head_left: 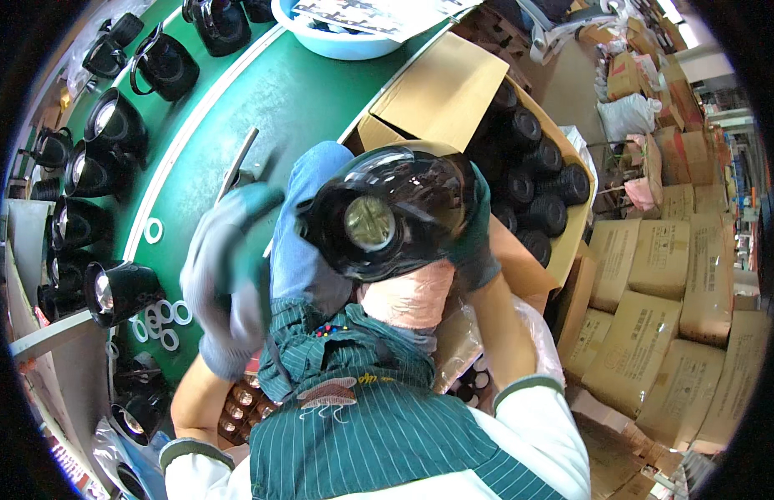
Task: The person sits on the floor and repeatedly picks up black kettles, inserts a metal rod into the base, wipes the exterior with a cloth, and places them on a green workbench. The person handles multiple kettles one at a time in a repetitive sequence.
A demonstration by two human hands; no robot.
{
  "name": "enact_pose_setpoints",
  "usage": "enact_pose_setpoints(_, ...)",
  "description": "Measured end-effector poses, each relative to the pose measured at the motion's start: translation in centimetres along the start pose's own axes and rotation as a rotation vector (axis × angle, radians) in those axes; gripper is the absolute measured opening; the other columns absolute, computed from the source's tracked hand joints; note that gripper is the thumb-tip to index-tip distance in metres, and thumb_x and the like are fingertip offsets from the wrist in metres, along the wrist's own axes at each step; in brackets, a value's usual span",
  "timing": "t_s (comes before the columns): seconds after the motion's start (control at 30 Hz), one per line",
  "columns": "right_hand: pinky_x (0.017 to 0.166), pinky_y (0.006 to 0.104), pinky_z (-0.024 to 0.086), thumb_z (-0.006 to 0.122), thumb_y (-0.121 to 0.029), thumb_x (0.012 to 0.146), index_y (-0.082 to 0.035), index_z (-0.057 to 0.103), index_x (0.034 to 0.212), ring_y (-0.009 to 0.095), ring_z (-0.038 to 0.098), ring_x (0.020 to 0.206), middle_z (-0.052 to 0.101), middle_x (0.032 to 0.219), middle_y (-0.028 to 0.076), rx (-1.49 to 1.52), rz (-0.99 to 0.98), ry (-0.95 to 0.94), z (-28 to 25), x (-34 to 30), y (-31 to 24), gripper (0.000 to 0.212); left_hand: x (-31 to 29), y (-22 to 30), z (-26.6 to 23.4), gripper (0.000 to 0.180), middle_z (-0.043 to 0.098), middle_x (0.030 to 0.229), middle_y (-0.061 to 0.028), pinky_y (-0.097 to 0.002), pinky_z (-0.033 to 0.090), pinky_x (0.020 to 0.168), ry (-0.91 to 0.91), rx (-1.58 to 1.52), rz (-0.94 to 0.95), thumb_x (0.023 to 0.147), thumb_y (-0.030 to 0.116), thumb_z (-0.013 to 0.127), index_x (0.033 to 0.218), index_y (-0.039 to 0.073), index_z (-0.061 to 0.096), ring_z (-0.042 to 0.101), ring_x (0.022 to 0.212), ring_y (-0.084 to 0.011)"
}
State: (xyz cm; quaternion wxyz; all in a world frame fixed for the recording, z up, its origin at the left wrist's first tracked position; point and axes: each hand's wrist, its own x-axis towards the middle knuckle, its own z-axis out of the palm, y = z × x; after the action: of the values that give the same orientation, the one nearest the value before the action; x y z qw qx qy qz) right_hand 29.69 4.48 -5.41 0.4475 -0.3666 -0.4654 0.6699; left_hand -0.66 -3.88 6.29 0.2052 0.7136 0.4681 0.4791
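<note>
Found one glossy black vessel [429, 196] in work, held tilted above the lap [312, 171], with a round pale metallic area [369, 223] showing at the near side. Noted the gloved right hand [477, 242] curled around the vessel's right side, bearing it alone by appearance. Noted the gloved left hand [229, 267] blurred, just beside the vessel, fingers seemingly part bent; cannot tell how far open, nor whether holding the thin strip [237, 165] near the fingertips. Judged the held piece to be partway through handling, with no white ring seen on its visible side. Listed as apparently left to use: loose white rings [169, 338] on the green table [262, 92], and many dark ribbed round parts [545, 215] in the open cardboard box [577, 237] at right. Observed a row of similar black vessels [133, 292] along the table's left side; cannot tell finished from unfinished among these. Observed also a light-blue basin [345, 46] beyond, with printed sheets [370, 12] on top.
</note>
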Motion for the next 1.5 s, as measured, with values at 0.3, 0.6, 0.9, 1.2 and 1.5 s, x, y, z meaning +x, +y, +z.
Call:
enact_pose_setpoints(0.3,0.108,0.0410,0.050,0.062,-0.028,0.096,-0.002,0.048,0.146,0.025,0.059,0.126,0.059,0.141,0.014,0.223,-0.149,0.203,3.8,-4.0,4.8,0.058,2.1,7.0,3.7,0.069,0.062,0.124,-0.0102,-0.0579,0.046,0.107,0.092,0.516,0.204,0.066,0.051,0.088,0.120,0.011,0.075,0.056,0.121,-0.0387)
enact_pose_setpoints(0.6,0.108,0.0416,0.050,0.057,-0.032,0.099,-0.002,0.047,0.147,0.025,0.059,0.126,0.058,0.143,0.015,-0.303,-0.118,-0.181,-0.2,-6.4,-1.7,0.058,3.2,7.5,3.3,0.042,0.066,0.093,-0.0129,-0.0650,0.046,0.102,0.243,0.412,0.293,0.050,0.035,0.078,0.083,0.010,0.074,0.059,0.114,-0.0403)
enact_pose_setpoints(0.9,0.109,0.0422,0.050,0.052,-0.035,0.102,-0.002,0.046,0.148,0.026,0.058,0.127,0.057,0.144,0.016,0.332,-0.223,0.338,5.0,-8.0,5.9,0.058,3.2,5.4,0.0,0.048,0.054,0.079,-0.0053,-0.0588,0.041,0.091,0.056,0.193,0.388,0.058,0.055,0.076,0.075,0.012,0.068,0.061,0.089,-0.0323)
enact_pose_setpoints(1.2,0.109,0.0429,0.050,0.047,-0.039,0.105,-0.001,0.044,0.149,0.027,0.058,0.128,0.056,0.145,0.016,0.448,-0.277,0.443,6.2,-8.0,7.2,0.058,2.7,5.3,-1.5,0.037,0.060,0.085,-0.0054,-0.0600,0.046,0.094,-0.019,0.159,0.427,0.063,0.046,0.078,0.077,0.013,0.070,0.062,0.095,-0.0329)
enact_pose_setpoints(1.5,0.109,0.0435,0.050,0.043,-0.042,0.108,-0.001,0.043,0.150,0.028,0.058,0.129,0.055,0.146,0.017,0.519,-0.195,0.404,4.1,-5.6,7.5,0.059,1.1,4.8,3.7,0.055,0.060,0.136,-0.0198,-0.0514,0.049,0.108,0.582,-0.302,-0.016,0.101,0.035,0.062,0.142,0.001,0.050,0.060,0.125,-0.0367)
